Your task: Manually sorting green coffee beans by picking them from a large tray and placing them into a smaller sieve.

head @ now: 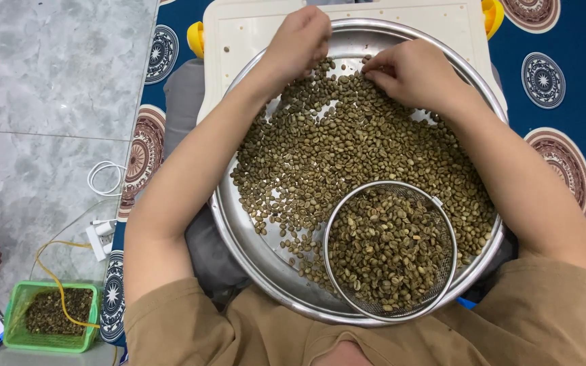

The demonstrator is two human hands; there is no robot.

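At the far left, on the grey floor (49,88), a small green basket (50,317) holds dark beans, with a yellow cable (52,274) trailing over its rim and a white charger (100,237) beside it. A snagged cable could tip that basket and scatter its contents.

The person's left hand (300,42) is curled at the far rim of the big steel tray (239,237); its grip looks closed in a loose fist, though whether it pinches any bean cannot be told. The greenish coffee beans (347,149) lie spread across the tray, which rests over the lap against a white plastic bench (239,41). Since the tray is only partly carried there, a shifted knee could probably tilt it and send beans sliding onto the patterned blue mat (557,41).

Nearer the body, a round wire sieve (389,249) full of beans sits inside the tray, close to its near rim; a forearm dragged back could knock it over.

The right hand (412,71) is bent down, its fingertips pinched among the beans at the far side. A loose pinch could flick beans over the rim.
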